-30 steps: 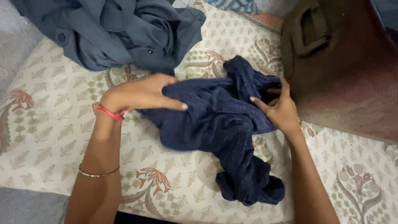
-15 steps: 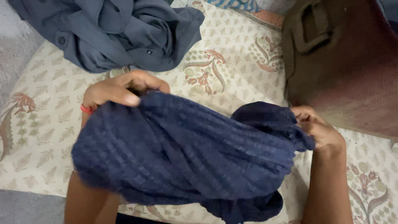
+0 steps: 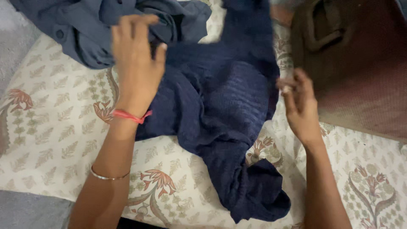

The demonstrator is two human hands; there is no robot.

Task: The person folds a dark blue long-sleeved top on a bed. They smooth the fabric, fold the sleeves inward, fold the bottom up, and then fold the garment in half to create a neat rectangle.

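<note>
Patterned bedsheet (image 3: pixel 51 140) carries a navy cloth (image 3: pixel 220 110) pinched by the left hand (image 3: pixel 135 63) near a grey shirt (image 3: pixel 85 29), while the right hand (image 3: pixel 299 106), half-open and apparently empty, risks letting the cloth bunch.

Navy ribbed cloth (image 3: pixel 220 101) at centre; slate-blue shirt (image 3: pixel 85 25) upper left; cream sheet (image 3: pixel 51 127) with rust-and-green florals; possibly brown-maroon bag (image 3: pixel 360 63) upper right.

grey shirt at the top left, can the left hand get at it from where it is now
Probably yes: the left hand hovers right at the grey shirt, its fingertips over the bunched folds. Only the navy cloth lies beside it, not between them.
</note>
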